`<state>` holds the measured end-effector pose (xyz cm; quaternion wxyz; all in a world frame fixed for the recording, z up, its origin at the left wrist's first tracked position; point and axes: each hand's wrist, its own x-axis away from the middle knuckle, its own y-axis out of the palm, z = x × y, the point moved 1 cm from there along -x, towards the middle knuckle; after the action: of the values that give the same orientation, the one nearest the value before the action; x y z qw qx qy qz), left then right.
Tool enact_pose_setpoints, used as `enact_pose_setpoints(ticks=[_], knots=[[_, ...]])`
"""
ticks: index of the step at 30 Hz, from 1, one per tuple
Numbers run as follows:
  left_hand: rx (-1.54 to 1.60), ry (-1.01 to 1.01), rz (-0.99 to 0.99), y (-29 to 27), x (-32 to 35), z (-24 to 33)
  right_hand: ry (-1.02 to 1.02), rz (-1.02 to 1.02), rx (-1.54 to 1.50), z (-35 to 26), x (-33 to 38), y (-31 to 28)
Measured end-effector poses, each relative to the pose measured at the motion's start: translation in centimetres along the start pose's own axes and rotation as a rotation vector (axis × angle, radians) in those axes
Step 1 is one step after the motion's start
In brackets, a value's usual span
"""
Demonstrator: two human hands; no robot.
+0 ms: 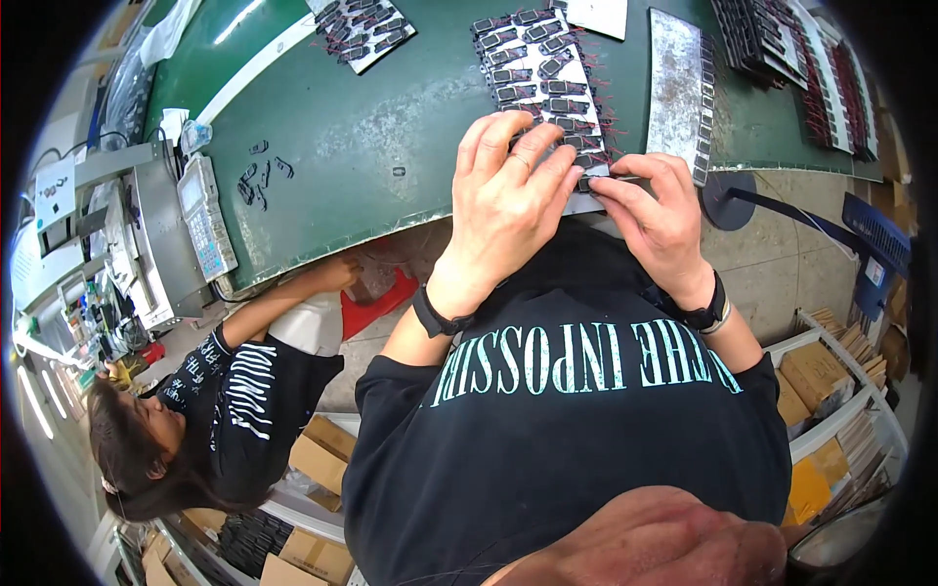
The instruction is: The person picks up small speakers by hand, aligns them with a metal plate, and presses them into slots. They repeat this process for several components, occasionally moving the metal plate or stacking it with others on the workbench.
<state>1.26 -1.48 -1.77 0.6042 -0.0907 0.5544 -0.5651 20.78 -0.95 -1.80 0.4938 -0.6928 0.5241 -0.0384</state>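
A white board [543, 91] lies on the green table, carrying rows of small black speaker modules [512, 76] with thin red wires along the right side. Over its near end is my left hand [508, 200], back up, fingers curled and spread over the modules. Its thumb and index tips come close together, and what lies between them is hidden. Opposite, my right hand [660, 210] pinches a small black module [585, 184] between thumb and index finger, at the board's near edge. My left thumb tip lies beside that module.
Loose black parts [259, 181] and a single one [399, 171] lie at left on the green table [342, 127]. Another loaded board [366, 34] is far left; a metal plate [674, 88] and stacked strips [826, 83] are right. A co-worker [234, 391] sits at left.
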Motion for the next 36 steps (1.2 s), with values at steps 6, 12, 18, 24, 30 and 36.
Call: enact_pose_setpoints(ticks=[6,12,18,24,30,36], knots=[[0.04,-0.026,-0.023,0.1,-0.7,0.5,0.013,0.028,0.016,0.2,-0.4,-0.2],[-0.106,0.009,0.011,0.4,-4.1,-1.1,0.016,0.029,0.003,0.2,-0.5,-0.4],[-0.13,-0.002,-0.176,0.4,-4.6,-2.0,0.015,0.011,-0.019,0.3,-0.6,-0.7],[-0.052,0.071,-0.194,0.6,-5.7,-4.1,0.016,0.024,-0.007,0.5,-1.0,-0.7],[0.02,0.066,-0.132,-0.8,-5.2,-4.3,0.036,0.055,0.039,0.7,-1.0,-0.4],[-0.015,0.075,-0.139,-0.4,-4.4,-3.7,0.039,0.057,0.039,0.5,-1.3,-0.2]])
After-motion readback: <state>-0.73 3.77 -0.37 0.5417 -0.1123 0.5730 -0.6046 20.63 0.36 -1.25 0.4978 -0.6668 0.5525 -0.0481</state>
